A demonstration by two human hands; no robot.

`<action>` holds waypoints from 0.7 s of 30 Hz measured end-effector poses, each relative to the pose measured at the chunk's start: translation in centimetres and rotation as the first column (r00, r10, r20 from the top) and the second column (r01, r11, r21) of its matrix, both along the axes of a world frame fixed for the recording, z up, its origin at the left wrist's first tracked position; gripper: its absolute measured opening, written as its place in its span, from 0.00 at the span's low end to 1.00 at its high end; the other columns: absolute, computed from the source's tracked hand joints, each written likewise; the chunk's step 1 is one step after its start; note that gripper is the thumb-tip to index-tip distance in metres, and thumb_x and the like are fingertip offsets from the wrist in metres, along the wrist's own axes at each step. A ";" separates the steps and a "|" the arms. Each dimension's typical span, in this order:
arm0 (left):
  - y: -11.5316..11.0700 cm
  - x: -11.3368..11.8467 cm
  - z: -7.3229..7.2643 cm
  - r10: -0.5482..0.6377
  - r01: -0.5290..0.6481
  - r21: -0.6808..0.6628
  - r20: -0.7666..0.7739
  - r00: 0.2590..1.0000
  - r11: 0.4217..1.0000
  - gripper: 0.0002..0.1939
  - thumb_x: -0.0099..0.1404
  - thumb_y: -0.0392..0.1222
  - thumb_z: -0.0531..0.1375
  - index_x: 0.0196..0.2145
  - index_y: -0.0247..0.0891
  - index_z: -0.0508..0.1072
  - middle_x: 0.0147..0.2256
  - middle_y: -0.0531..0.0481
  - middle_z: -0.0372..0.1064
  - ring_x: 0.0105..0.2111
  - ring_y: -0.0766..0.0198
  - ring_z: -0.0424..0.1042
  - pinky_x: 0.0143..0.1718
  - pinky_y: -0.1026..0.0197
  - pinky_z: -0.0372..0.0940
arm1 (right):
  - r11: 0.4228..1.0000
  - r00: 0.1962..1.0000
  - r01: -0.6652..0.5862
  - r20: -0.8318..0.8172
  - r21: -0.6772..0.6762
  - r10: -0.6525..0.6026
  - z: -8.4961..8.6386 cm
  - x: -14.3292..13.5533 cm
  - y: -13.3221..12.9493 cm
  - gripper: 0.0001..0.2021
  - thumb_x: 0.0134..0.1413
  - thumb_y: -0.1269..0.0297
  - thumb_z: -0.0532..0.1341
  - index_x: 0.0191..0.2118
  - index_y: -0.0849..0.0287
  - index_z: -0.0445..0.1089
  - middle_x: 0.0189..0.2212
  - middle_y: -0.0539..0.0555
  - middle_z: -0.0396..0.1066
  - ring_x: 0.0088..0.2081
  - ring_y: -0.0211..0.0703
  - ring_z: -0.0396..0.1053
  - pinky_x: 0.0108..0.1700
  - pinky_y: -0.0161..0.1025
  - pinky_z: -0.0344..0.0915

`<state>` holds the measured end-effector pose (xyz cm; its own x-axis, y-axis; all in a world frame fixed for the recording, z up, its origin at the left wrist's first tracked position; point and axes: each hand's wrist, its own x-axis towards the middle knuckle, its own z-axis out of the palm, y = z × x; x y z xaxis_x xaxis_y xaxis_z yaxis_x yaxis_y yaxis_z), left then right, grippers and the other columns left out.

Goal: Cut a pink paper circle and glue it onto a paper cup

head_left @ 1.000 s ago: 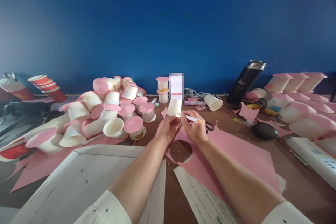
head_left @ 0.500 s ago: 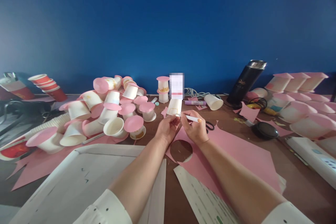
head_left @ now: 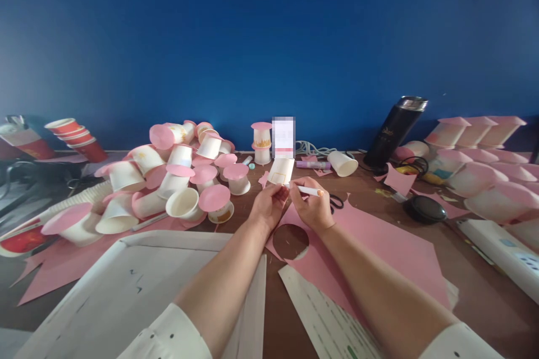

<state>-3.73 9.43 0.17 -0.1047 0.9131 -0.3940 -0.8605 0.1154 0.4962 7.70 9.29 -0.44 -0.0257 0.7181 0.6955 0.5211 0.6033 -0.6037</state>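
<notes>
"Since the two hands work so close together, which one grasps what?"

"The left hand (head_left: 269,206) pinches the near edge of a white paper piece with a faint yellow outline (head_left: 281,170) (flat or curved, I cannot tell), which points toward twelve o'clock."

"And the right hand (head_left: 313,206)?"

"It grips a slim white marker with an orange end (head_left: 309,190), angled toward the paper piece; whether the tip touches is too small to tell."

"What lies around?"

"Black-handled scissors (head_left: 337,202) at three, a pink paper sheet with a round hole (head_left: 379,244) at four, a plain white paper cup (head_left: 342,164) on its side at two."
</notes>
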 end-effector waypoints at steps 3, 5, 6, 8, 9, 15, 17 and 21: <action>0.1 -0.1 -0.2 -0.056 0.057 0.073 -0.010 0.998 0.996 0.07 0.58 0.23 0.56 0.28 0.30 0.71 0.25 0.48 0.70 0.25 0.69 0.70 0.33 0.67 0.67 | 1.000 0.994 -0.011 -0.113 -0.022 0.008 0.3 -0.1 -0.1 0.08 0.57 0.60 0.58 0.35 0.57 0.72 0.31 0.54 0.74 0.32 0.42 0.71 0.36 0.38 0.68; 0.1 -0.2 -0.5 -0.077 0.079 0.122 -0.025 0.997 0.989 0.07 0.58 0.23 0.55 0.29 0.29 0.71 0.25 0.47 0.70 0.26 0.70 0.70 0.33 0.68 0.67 | 0.997 0.966 -0.037 -0.257 -0.073 0.018 0.2 -0.2 0.1 0.11 0.59 0.58 0.57 0.41 0.56 0.72 0.32 0.53 0.74 0.30 0.40 0.70 0.34 0.38 0.69; 0.1 -0.2 -0.6 -0.082 0.086 0.139 -0.032 0.996 0.987 0.07 0.58 0.24 0.56 0.29 0.29 0.71 0.26 0.47 0.70 0.27 0.69 0.70 0.34 0.67 0.68 | 0.992 0.940 -0.058 -0.340 -0.111 0.017 0.1 -0.1 0.3 0.13 0.59 0.56 0.56 0.45 0.56 0.71 0.32 0.53 0.74 0.28 0.39 0.69 0.33 0.38 0.69; 0.1 -0.2 -0.8 -0.096 0.101 0.151 -0.043 0.994 0.983 0.05 0.58 0.24 0.57 0.30 0.29 0.71 0.27 0.46 0.71 0.29 0.68 0.72 0.36 0.66 0.68 | 0.975 0.873 -0.105 -0.488 -0.197 -0.005 -0.3 0.0 1.0 0.17 0.59 0.53 0.56 0.49 0.55 0.69 0.33 0.53 0.74 0.25 0.38 0.69 0.30 0.38 0.70; 0.1 -0.2 -0.9 -0.106 0.112 0.153 -0.049 0.993 0.982 0.05 0.57 0.25 0.58 0.30 0.29 0.71 0.27 0.46 0.71 0.30 0.67 0.72 0.37 0.65 0.68 | 0.965 0.842 -0.120 -0.538 -0.235 -0.027 -0.5 0.1 1.4 0.19 0.58 0.51 0.57 0.49 0.55 0.69 0.34 0.54 0.74 0.27 0.39 0.70 0.31 0.38 0.70; -0.7 0.3 -0.4 -0.259 0.280 0.179 -0.130 0.957 0.943 0.05 0.58 0.25 0.57 0.30 0.29 0.72 0.29 0.44 0.73 0.30 0.67 0.73 0.38 0.65 0.68 | 0.911 0.782 -0.147 -0.609 -0.386 -0.132 -1.5 1.1 3.1 0.27 0.44 0.49 0.66 0.49 0.58 0.67 0.41 0.57 0.74 0.41 0.46 0.73 0.42 0.43 0.72; -1.0 0.5 -0.3 -0.315 0.342 0.171 -0.167 0.934 0.924 0.06 0.58 0.24 0.57 0.29 0.29 0.72 0.28 0.43 0.72 0.30 0.67 0.73 0.37 0.65 0.68 | 0.883 0.765 -0.177 -0.625 -0.435 -0.155 -1.6 1.1 3.2 0.29 0.43 0.48 0.67 0.49 0.58 0.67 0.40 0.55 0.74 0.40 0.46 0.73 0.41 0.42 0.72; -1.3 0.6 -0.2 -0.366 0.393 0.175 -0.167 0.915 0.903 0.05 0.57 0.25 0.58 0.26 0.29 0.72 0.27 0.44 0.71 0.30 0.66 0.73 0.38 0.65 0.69 | 0.887 0.746 -0.197 -0.651 -0.418 -0.142 -2.0 1.0 3.5 0.27 0.45 0.46 0.65 0.47 0.58 0.68 0.36 0.54 0.75 0.36 0.45 0.74 0.36 0.40 0.73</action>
<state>-3.11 8.09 0.02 0.2285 0.9517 -0.2053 -0.6991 0.3071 0.6457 8.66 12.75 -2.48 0.2823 0.9464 0.1569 -0.1146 0.1957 -0.9740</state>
